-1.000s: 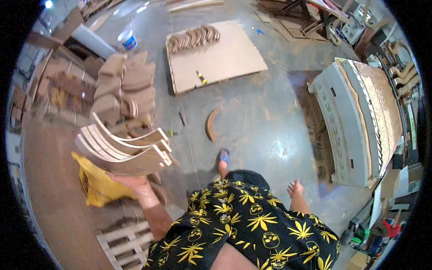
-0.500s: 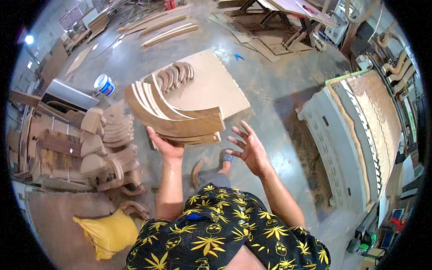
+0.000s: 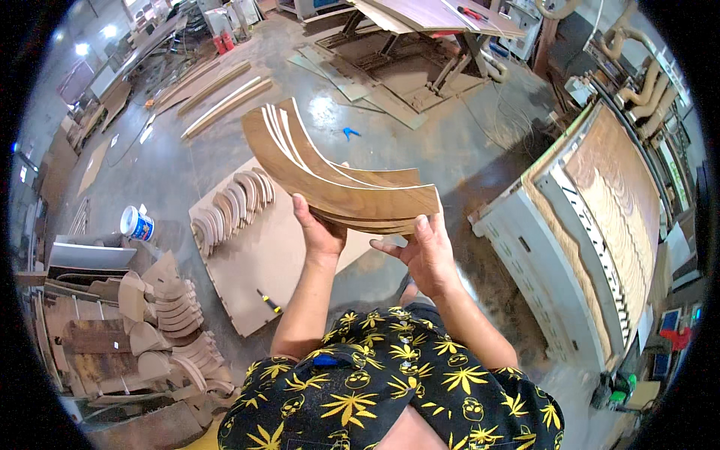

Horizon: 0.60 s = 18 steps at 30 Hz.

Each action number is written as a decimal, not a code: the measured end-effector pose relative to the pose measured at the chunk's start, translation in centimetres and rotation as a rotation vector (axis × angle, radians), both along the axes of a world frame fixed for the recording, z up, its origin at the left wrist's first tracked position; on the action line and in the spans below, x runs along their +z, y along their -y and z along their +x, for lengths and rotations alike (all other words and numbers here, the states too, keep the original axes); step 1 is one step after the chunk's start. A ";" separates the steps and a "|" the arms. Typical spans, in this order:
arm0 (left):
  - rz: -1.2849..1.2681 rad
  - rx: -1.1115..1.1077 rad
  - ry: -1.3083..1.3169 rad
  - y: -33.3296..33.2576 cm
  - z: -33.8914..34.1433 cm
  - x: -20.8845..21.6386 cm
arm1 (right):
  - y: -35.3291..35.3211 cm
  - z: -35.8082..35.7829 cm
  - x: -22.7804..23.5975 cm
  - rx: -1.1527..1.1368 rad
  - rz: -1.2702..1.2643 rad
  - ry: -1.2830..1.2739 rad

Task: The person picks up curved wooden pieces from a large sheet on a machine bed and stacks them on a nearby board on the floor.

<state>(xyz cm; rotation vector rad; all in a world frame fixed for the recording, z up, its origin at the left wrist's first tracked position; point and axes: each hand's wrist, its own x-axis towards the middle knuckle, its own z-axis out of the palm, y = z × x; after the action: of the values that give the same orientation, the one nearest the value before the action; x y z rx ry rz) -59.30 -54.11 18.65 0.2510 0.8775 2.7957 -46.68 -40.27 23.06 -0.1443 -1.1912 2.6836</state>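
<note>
A stack of curved wooden pieces (image 3: 352, 202) with pale edges is held up in front of me by both hands. My left hand (image 3: 321, 231) grips the lower left of the stack from beneath, its thumb on the face. At the right end, my right hand (image 3: 426, 255) has its thumb against the stack and its fingers under it. Below and to the left, a beige board (image 3: 247, 277) lies on the floor. Several smaller curved pieces (image 3: 238, 201) stand in a row on it, and a yellow-and-black tool (image 3: 268, 301) lies near its front edge.
A large grey machine (image 3: 525, 247) with a wood-topped bed stands at right. Piles of cut curved parts (image 3: 172, 322) fill the left side, near a white-and-blue bucket (image 3: 137, 223). Ahead are a blue clamp-like item (image 3: 351, 133), wooden strips (image 3: 225, 109) and a table (image 3: 435, 16).
My right hand has come onto the stack's right end. The stack has moved up and right, and the view has shifted, now showing the yellow-and-black tool on the board.
</note>
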 end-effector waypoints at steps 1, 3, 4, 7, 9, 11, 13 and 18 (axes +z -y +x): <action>0.000 -0.007 -0.038 -1.7 -1.5 -0.2 | -1.7 -1.5 -0.1 0.009 0.000 -0.006; 0.009 0.009 -0.035 -5.1 -4.2 -0.7 | -5.3 -5.0 -0.3 0.062 -0.008 0.033; 0.019 0.015 -0.027 -6.7 -5.7 -1.0 | -6.9 -6.7 -0.1 0.057 0.012 0.071; -0.035 0.098 0.051 -10.1 -10.9 -3.2 | -12.3 -13.1 -1.7 0.186 -0.055 0.119; -0.034 0.153 0.037 -11.6 -13.6 -3.9 | -14.9 -16.9 -1.3 0.232 -0.052 0.107; -0.093 0.161 -0.066 -14.7 -16.0 -3.1 | -18.4 -20.6 -1.0 0.252 0.023 0.211; -0.105 0.241 -0.081 -16.6 -18.2 -4.3 | -20.9 -24.2 -1.2 0.328 0.049 0.234; -0.191 0.351 -0.089 -19.6 -24.8 -6.4 | -25.1 -33.8 -4.2 0.394 0.104 0.284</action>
<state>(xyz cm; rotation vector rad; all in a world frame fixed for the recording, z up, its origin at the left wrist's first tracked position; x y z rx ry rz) -84.08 -34.50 12.27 0.2094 1.3157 3.0032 -80.45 -15.21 18.87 -0.3133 -1.5874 3.0014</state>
